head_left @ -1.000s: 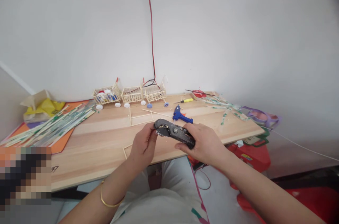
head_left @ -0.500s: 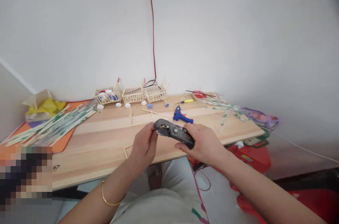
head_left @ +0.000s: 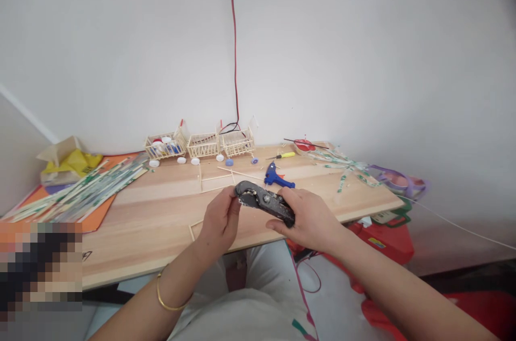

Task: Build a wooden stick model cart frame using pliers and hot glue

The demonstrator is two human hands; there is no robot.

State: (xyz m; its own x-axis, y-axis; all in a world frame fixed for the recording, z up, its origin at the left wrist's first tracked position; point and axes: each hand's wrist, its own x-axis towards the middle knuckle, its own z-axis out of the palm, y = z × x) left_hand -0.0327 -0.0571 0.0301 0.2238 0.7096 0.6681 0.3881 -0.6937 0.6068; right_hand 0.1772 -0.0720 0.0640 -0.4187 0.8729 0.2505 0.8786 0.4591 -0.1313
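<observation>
My right hand point(head_left: 312, 217) is wrapped round the handles of a black pipe cutter point(head_left: 266, 201), held above the near edge of the table. The cutter's hooked jaw points left and reaches the fingertips of my left hand point(head_left: 220, 220). Those fingers are pinched together at the jaw; what they hold, if anything, is hidden. Partly behind my left hand, a light wooden stick frame point(head_left: 192, 231) lies on the table. Farther back lie another stick frame point(head_left: 215, 184) and a blue glue gun point(head_left: 276, 175).
Three small stick carts with wheels, among them a loaded cart point(head_left: 165, 147), stand along the wall. A yellow screwdriver point(head_left: 286, 155) and a red dish point(head_left: 304, 144) are at the back. Patterned strips point(head_left: 88, 187) lie left on orange sheets. A red case point(head_left: 382, 244) sits below right.
The view has shifted very slightly. Both hands and the cutter stay in almost the same pose.
</observation>
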